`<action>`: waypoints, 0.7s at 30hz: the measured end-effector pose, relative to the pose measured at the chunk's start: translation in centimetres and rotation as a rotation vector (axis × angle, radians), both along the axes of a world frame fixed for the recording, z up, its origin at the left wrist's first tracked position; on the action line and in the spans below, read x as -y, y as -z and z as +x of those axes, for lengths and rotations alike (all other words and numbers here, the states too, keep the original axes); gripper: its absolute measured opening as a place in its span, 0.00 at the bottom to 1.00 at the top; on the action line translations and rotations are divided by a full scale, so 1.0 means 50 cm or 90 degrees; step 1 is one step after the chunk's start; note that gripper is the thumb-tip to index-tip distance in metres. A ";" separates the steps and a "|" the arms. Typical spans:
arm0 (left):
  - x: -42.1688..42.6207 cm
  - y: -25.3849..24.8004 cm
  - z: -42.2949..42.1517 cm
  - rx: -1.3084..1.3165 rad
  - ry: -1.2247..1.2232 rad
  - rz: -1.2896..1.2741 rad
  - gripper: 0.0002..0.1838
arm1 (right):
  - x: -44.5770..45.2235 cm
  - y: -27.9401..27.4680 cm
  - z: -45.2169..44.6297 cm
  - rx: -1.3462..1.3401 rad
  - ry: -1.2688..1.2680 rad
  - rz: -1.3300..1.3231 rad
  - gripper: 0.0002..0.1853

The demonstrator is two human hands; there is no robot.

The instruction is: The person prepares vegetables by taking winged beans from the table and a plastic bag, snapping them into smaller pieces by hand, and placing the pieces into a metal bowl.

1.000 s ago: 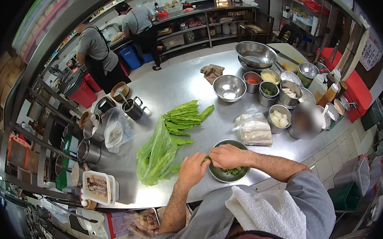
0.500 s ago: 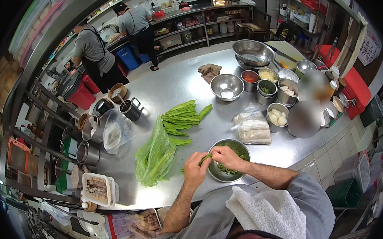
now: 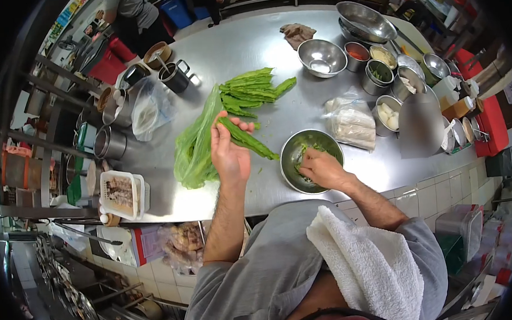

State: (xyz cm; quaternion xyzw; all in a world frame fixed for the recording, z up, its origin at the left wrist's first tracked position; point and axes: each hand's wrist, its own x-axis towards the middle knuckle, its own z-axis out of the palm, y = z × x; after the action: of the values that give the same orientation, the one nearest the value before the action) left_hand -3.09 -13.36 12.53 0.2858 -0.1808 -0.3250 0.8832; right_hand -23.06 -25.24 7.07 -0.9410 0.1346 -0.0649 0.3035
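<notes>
My left hand (image 3: 230,150) is raised over the steel table, its fingers wrapped round a long green winged bean (image 3: 249,141) that slants down toward the bowl. My right hand (image 3: 322,169) reaches into a steel bowl (image 3: 287,177), fingers drawn together among small green pieces (image 3: 304,152). Whether a piece sits between those fingertips is hidden. Beyond my left hand lies a pile of whole winged beans (image 3: 249,90). A thin green plastic bag (image 3: 194,158) with more green inside rests to the left of that hand.
A plastic-wrapped white bundle (image 3: 350,125) lies right of the bowl. Behind it stand an empty steel bowl (image 3: 322,58) and several small ingredient pots. At left are a black mug (image 3: 173,78), a clear bag (image 3: 150,111) and a white basket (image 3: 121,194). A person (image 3: 133,18) stands across the table.
My hands have moved apart: the left went up and left with a winged bean, the right went down into the bowl. The view has tilted downward.
</notes>
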 end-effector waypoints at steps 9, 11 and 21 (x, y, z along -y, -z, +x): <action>0.023 0.034 -0.041 -0.067 0.010 -0.050 0.14 | -0.030 -0.066 0.027 0.125 0.043 0.250 0.17; 0.023 0.047 -0.045 -0.070 0.019 -0.055 0.14 | -0.026 -0.061 0.036 0.119 0.025 0.184 0.16; -0.043 0.037 -0.073 1.142 -0.074 0.430 0.21 | 0.011 -0.052 0.019 0.051 -0.029 0.223 0.18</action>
State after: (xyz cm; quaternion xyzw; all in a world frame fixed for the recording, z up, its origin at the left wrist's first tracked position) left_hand -6.75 -11.22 10.70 0.6763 -0.6717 0.0238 0.3016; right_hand -22.10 -25.80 9.65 -0.8734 0.1104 -0.0708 0.4689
